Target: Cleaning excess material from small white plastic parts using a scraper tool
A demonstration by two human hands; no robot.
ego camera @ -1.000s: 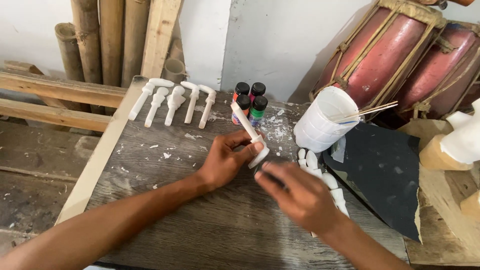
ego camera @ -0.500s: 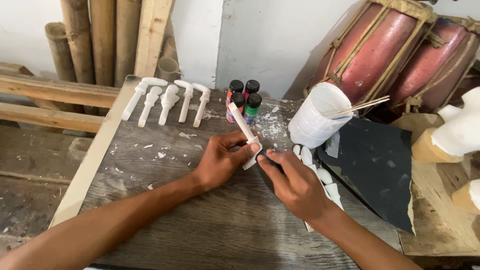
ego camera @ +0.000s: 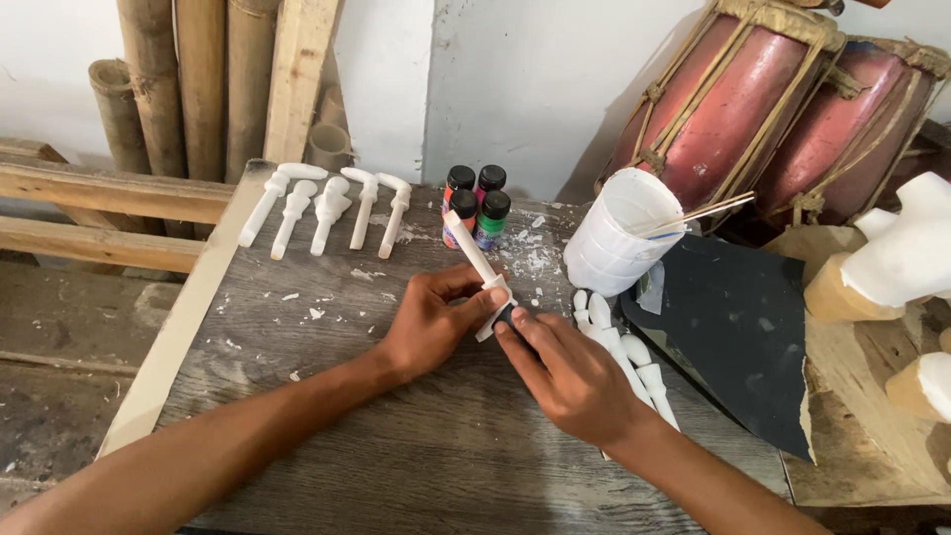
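At the left of the worn wooden table [ego camera: 327, 466], five white carved pegs [ego camera: 327, 208] are laid in a row, with four small paint bottles [ego camera: 475, 203] just beside them. A white peg [ego camera: 478, 272] is held tilted above the table's middle by the left hand [ego camera: 431, 322], whose forearm is stretched in from the lower left and whose fingers are curled around the peg's lower end. The right hand [ego camera: 570, 372] is brought in from the lower right, its fingertips pinched on a small dark piece [ego camera: 507, 317] pressed against that same end, with more white pegs [ego camera: 624, 357] beneath it and a white cup [ego camera: 619, 243] and black sheet [ego camera: 738, 337] seen further right.
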